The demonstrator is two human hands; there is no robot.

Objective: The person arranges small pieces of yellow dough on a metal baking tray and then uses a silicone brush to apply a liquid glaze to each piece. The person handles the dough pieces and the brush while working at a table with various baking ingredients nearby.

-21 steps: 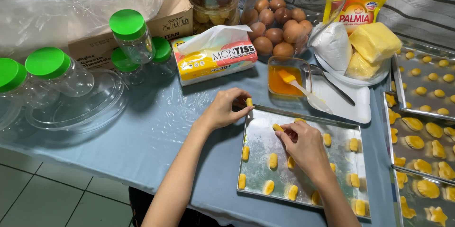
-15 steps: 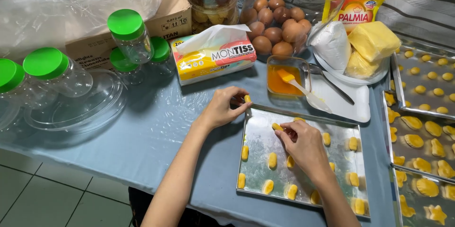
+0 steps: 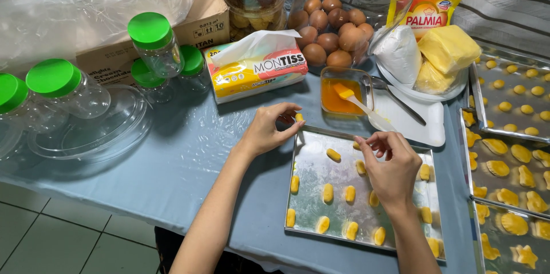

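left hand (image 3: 268, 131): pinched on dough piece (image 3: 298, 117) at baking tray (image 3: 306, 159) top-left corner, unmoved since before | right hand (image 3: 392, 162): fingertips together over tray, shifted slightly | placing ongoing, rows partly filled on tabletop (image 3: 189, 154)

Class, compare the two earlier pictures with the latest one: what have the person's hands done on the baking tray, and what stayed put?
Hardly anything moved. The left hand still pinches a dough piece at the baking tray corner; the right hand stays over the tray's middle, fingers together. The dough rows, egg-wash bowl and jars are unchanged.
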